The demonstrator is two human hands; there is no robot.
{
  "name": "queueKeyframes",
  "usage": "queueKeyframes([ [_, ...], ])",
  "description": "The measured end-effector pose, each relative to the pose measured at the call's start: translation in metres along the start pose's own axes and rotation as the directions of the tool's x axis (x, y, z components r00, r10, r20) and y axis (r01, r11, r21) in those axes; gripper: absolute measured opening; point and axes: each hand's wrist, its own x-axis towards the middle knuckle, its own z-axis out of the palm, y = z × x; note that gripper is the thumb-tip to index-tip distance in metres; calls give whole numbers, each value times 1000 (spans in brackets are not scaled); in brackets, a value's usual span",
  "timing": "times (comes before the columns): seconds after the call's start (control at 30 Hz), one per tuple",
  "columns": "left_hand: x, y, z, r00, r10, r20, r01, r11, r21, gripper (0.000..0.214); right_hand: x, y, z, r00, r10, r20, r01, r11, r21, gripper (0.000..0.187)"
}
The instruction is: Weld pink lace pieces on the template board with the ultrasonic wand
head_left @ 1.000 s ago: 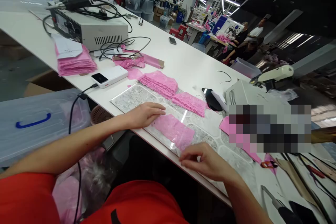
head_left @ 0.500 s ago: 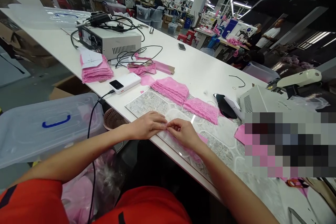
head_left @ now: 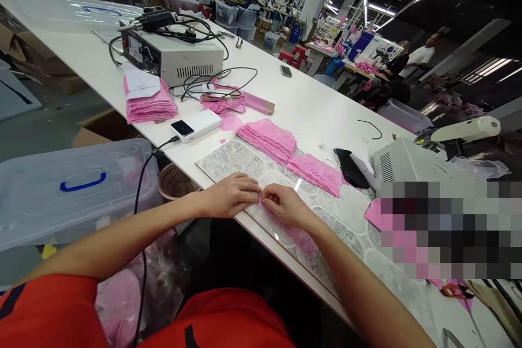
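Note:
My right hand (head_left: 283, 205) is closed in a pinch on a thin piece of pink lace fabric (head_left: 304, 242), which lies partly under the hand and forearm on a patterned clear-topped board (head_left: 232, 159). Beside it, my left hand (head_left: 234, 194) rests palm down at the board's near edge, fingers stretched out and their tips close to the right fingertips. Whether the left fingertips touch the lace is hard to see. Just beyond the hands are two stacks of pink lace pieces, one on the left (head_left: 267, 140) and one on the right (head_left: 315, 173).
On the white table (head_left: 314, 103) stand a grey control box (head_left: 191, 60) with cables, a white power bank (head_left: 199, 126), a pink fabric stack (head_left: 150, 103) and a dark phone (head_left: 350, 167). A machine (head_left: 408, 163) is at right. A lidded plastic bin (head_left: 81, 190) sits left, below table height.
The right hand has shifted slightly, and less pink fabric shows beside its wrist. The left hand stays nearly in place. The whole view has tilted a little.

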Motion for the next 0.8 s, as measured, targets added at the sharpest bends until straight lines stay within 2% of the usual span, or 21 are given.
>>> queueKeyframes([
  [0.13,2,3,2,993,-116,-5,115,993,-30,17,3,1,-2,999,10,52,-12,999,34,11],
  [0.23,7,7,6,977,-213,-8,212,977,-27,14,3,4,0,999,18,40,-21,998,62,12],
  [0.33,10,10,12,973,-231,-26,231,973,23,13,3,5,0,999,21,28,-23,996,82,13],
  [0.57,10,11,19,985,-141,-99,155,977,149,22,3,-1,-4,995,65,69,-74,988,134,14],
  [0.8,10,11,12,989,69,-128,-19,933,360,21,8,-3,-6,983,147,108,-172,945,277,10],
])
